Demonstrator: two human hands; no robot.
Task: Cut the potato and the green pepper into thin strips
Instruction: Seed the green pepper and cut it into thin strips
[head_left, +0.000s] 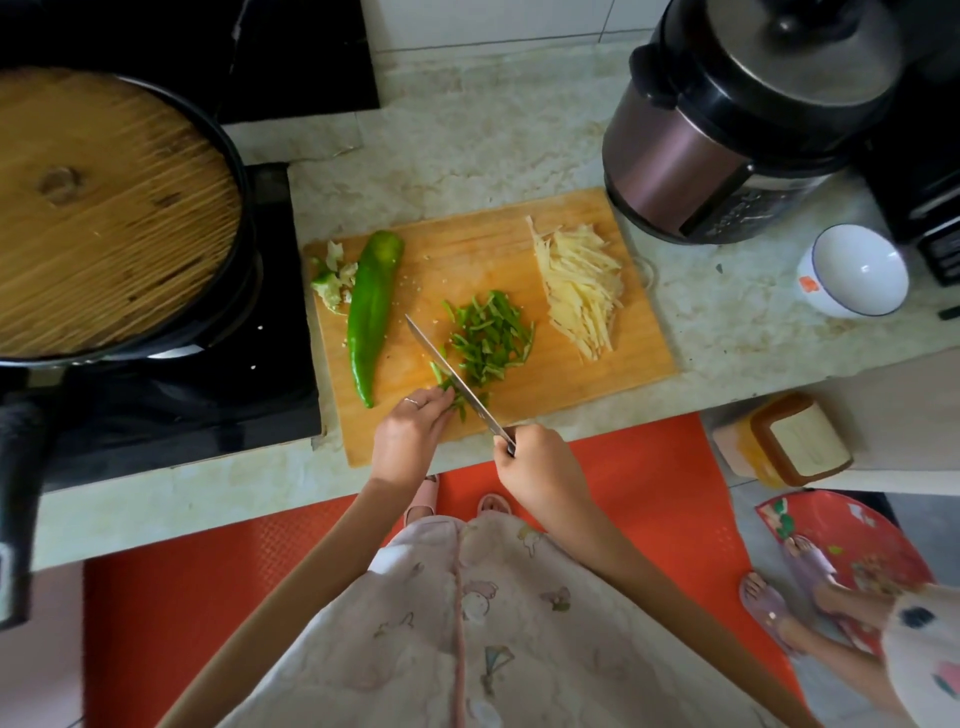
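My right hand (530, 457) is clamped around the handle of the knife (452, 379) just past the near edge of the cutting board (519, 234), and the blade slants away from me toward the board's middle. My left hand (410, 431) sits just left of the blade at the near edge, fingertips curled down and holding a pepper piece (451, 396) against the board, with the blade touching it. Just beyond the blade, around the middle of the board, lies a loose heap of pepper strips (488, 340). A whole green pepper (371, 312) lies lengthwise along the board's left side, tip toward me, and pale pepper trimmings (332, 278) sit beside it at the far left corner. The potato strips (582, 283) are piled along the right edge, well apart from my hands. The board rests on the countertop (467, 145), with a rice cooker (737, 130) off its far right corner, a white bowl (857, 270) further right, and a pan (244, 171) covered by a wooden lid (104, 208) to the left.
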